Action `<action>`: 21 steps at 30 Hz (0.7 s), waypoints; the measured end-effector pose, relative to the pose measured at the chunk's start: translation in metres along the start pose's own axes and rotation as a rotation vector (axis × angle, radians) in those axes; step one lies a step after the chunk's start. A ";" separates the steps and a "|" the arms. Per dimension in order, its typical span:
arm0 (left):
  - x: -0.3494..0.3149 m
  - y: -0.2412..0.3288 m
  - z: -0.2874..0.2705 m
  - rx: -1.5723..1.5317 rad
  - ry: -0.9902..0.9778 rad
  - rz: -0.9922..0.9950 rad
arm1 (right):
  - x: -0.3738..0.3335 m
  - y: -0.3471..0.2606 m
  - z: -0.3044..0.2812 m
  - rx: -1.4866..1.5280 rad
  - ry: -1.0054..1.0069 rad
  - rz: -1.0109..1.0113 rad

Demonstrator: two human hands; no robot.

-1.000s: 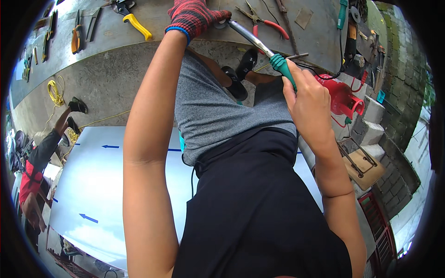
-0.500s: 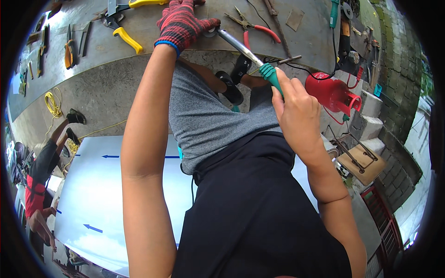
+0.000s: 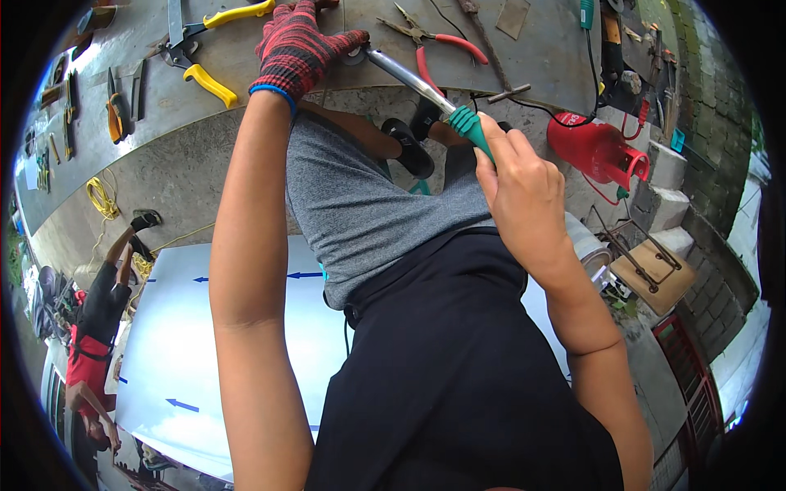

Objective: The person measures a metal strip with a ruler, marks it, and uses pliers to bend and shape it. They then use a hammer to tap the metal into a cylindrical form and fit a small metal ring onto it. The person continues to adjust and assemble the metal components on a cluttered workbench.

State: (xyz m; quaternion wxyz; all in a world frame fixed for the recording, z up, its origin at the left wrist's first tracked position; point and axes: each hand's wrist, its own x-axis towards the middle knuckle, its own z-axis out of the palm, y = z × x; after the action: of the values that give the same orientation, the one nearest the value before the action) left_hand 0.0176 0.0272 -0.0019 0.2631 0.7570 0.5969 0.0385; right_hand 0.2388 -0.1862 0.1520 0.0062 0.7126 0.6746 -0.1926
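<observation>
My right hand (image 3: 524,180) is bare and closed around the ribbed green handle (image 3: 470,127) of a hand tool with a chrome shaft (image 3: 405,75). That shaft slants up and left, and its far end reaches the thumb of my left hand (image 3: 295,53). A red and black knit glove with a blue cuff covers the left hand, which rests at the near edge of the metal table (image 3: 540,69). Its thumb lies over a ring-shaped metal piece (image 3: 354,56); its fingers curl at the upper rim, and what they hold is hidden. Red-handled pliers (image 3: 430,41) lie right of the shaft.
Yellow-handled snips (image 3: 205,82) and orange-handled pliers (image 3: 117,110) lie left on the table. A red gas cylinder (image 3: 594,151) stands right, beside a wooden stool (image 3: 653,277). Behind me is a shiny sheet (image 3: 188,344) with blue arrows. A person in red (image 3: 88,360) bends beside it.
The view has shifted slightly, with floor items now further right and the table tools further left. My hands keep their hold and the tool stays at nearly the same slant.
</observation>
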 end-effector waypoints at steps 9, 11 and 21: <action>0.002 -0.002 -0.002 0.023 -0.001 0.021 | 0.008 0.001 -0.012 -0.038 -0.036 -0.028; -0.001 0.001 -0.003 0.054 -0.003 -0.011 | 0.009 0.008 -0.010 0.010 -0.041 -0.033; 0.003 -0.006 -0.002 0.016 0.001 0.023 | 0.010 0.007 -0.011 -0.036 -0.032 -0.028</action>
State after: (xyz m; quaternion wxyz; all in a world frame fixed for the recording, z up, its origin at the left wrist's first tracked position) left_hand 0.0124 0.0318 -0.0037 0.2564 0.7658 0.5886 0.0371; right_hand 0.2491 -0.1746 0.1578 0.0271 0.6996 0.6878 -0.1917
